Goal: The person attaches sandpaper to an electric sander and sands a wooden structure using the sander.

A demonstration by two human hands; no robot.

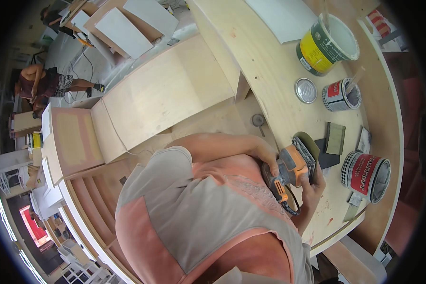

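An orange and black electric sander [293, 164] is held in front of my chest, tilted with its flat pad turned to the right. A curved olive-brown sanding sheet [308, 144] sits at the pad's upper edge; how it is fixed I cannot tell. My left hand [268, 158] is closed around the sander's body. My right hand [313, 185] grips its lower side, thumb on the orange housing and fingers partly hidden behind the pad. The sander's black cord [293, 208] loops beneath it. Beyond the pad lie a dark sheet [327, 154] and a greenish abrasive piece [335, 138].
The curved wooden worktop [274, 80] carries a large red-labelled tin [364, 176], a smaller tin [341, 94] with a stick, a round metal lid [306, 90] and a green-yellow bucket [324, 45]. Wooden panels [165, 94] stand at left. Another person [45, 83] is far left.
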